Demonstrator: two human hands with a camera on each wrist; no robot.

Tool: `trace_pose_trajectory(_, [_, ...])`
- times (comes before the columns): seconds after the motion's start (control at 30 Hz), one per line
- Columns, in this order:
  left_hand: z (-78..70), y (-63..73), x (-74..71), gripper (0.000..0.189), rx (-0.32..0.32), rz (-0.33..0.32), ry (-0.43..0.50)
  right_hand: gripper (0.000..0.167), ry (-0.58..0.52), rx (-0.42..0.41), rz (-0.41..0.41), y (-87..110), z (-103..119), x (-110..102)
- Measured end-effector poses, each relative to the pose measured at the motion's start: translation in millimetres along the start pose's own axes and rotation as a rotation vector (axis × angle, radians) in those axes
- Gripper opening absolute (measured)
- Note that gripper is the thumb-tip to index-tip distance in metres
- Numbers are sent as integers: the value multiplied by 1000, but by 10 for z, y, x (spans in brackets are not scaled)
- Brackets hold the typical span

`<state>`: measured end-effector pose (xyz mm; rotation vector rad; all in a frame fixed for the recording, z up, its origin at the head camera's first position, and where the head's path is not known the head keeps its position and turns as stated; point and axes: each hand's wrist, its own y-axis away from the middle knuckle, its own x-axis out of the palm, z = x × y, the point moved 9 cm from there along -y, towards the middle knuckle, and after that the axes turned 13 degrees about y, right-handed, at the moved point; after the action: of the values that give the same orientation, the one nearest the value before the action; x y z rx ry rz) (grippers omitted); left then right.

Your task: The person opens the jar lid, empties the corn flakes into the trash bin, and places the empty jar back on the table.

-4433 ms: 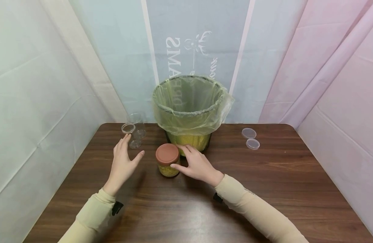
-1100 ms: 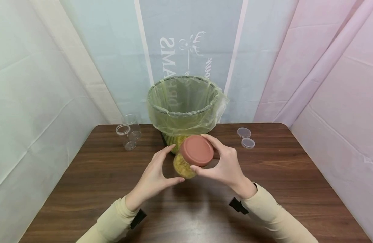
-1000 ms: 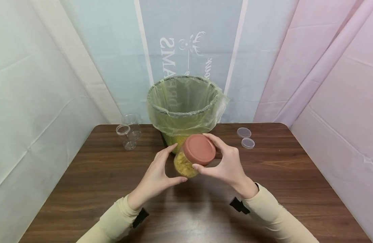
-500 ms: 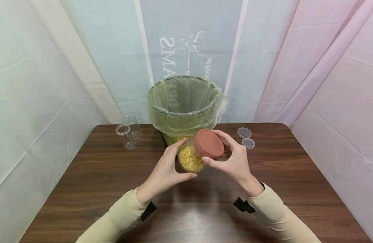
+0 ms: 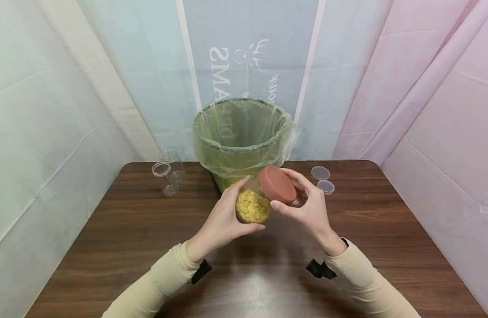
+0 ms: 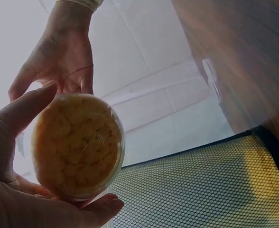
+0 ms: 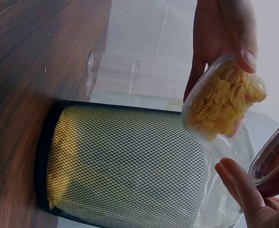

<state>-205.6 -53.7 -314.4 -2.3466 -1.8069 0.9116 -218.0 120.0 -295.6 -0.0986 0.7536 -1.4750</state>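
In the centre of the head view, the jar is held above the table, tilted so that its lid points to the upper right. The left hand grips the glass, thumb below and fingers above; the right hand pinches the reddish lid between thumb and fingers. Whether the lid is loose, I cannot tell. Yellow flakes show through the glass, and the jar's round base faces the camera in the left wrist view. Behind the hands, at the upper middle, stands a mesh bin with a pale green liner folded over its rim. At the frame's left, a front cup and a rear cup, both clear, stand near the table's far edge; at right lie two clear discs.
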Motion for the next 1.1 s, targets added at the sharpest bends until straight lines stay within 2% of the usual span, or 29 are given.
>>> trace_pose_trajectory(0.33, [-25, -48, 11, 103, 65, -68, 25, 62, -44, 24, -16, -16, 3, 25])
trace_pose_trajectory(0.63, [-16, -43, 25, 95, 75, -82, 14, 60, 69, 54, 43, -36, -43, 42])
trace_pose_trajectory(0.9, [-41, -53, 0, 96, 85, -122, 4, 58, 81, 56, 137, -78, -5, 76])
trace_pose_trajectory(1.0, [-59, -56, -14, 95, 86, -134, 0, 52, 105, 59, 165, -111, 21, 70])
trace_pose_trajectory(1.1, [-73, -59, -13, 94, 99, -142, -23, 44, 184, 64, 171, -166, 54, 44])
